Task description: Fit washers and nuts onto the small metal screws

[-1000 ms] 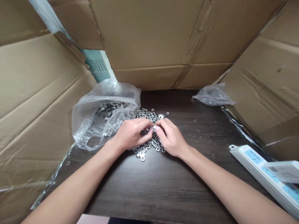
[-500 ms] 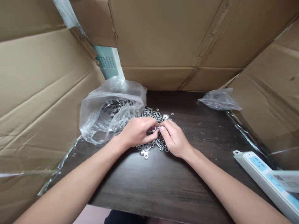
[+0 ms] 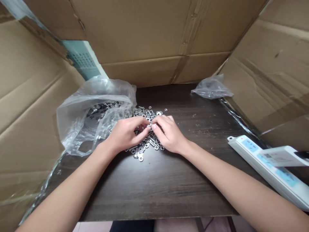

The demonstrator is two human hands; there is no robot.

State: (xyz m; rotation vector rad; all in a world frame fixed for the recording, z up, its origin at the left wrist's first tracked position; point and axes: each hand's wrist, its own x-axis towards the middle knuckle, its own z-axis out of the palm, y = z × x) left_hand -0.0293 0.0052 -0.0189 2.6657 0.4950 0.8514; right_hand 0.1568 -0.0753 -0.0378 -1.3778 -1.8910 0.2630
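Observation:
Over a pile of loose bolts, nuts and washers [image 3: 151, 141], my two hands meet fingertip to fingertip. A small silvery metal fastener [image 3: 151, 124] sits between them, mostly covered by the fingers, so its exact kind is unclear. My left hand [image 3: 129, 132] pinches one side of it with thumb and forefinger. From the other side, my right hand [image 3: 168, 132] grips it between thumb and bent forefinger. Just left of the pile, a clear plastic bag [image 3: 72, 111] lies with its mouth open, and more metal fasteners [image 3: 106, 106] show inside.
Cardboard walls [image 3: 142, 35] enclose the dark wooden table [image 3: 154, 190] at the back and sides. A small clear bag [image 3: 211, 87] lies at the back right. Along the right side is a white power strip [image 3: 256, 161] with a white plug-in device [image 3: 281, 156].
The camera view has shifted, so the whole scene sits further left and slightly higher. Both hands stay together above the pile, with the fingertips a little moved around the small piece.

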